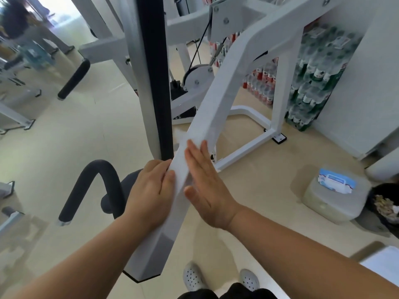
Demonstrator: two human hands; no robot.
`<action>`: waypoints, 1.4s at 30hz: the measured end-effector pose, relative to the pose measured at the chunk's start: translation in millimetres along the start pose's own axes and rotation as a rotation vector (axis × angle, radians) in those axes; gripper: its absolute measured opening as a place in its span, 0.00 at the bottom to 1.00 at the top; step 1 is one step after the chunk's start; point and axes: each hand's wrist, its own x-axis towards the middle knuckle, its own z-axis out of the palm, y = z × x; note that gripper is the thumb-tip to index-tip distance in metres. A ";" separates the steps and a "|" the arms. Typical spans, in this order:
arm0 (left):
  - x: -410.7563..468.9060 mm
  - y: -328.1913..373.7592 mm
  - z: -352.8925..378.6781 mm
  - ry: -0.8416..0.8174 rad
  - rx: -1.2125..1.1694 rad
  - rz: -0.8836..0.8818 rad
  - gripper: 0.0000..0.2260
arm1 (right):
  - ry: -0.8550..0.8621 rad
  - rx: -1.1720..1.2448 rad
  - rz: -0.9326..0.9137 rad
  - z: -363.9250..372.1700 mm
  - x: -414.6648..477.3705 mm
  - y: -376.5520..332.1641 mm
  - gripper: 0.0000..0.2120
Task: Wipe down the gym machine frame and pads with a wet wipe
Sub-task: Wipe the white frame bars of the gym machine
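Observation:
A white slanted beam (224, 87) of the gym machine frame runs from upper right down to its foot near my feet. A white wet wipe (183, 156) lies wrapped over the beam and is hard to tell from the paint. My left hand (151, 190) grips the beam from the left, its fingers curled onto the wipe's edge. Against the beam's right side my right hand (205, 186) presses flat on the wipe with straight fingers. A long black pad (154, 72) stands upright just behind the beam.
A black curved foam handle (90, 184) sits at lower left. On a translucent box (330, 203) at the right rests a blue wipe pack (335, 181), beside a dark bin (384, 203). Bottle packs (313, 72) are stacked by the wall. A person (19, 20) stands far left.

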 end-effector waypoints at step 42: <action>-12.4 -13.0 -10.4 0.285 0.303 -0.174 0.22 | -0.699 -0.813 -0.568 -108.6 116.0 29.1 0.41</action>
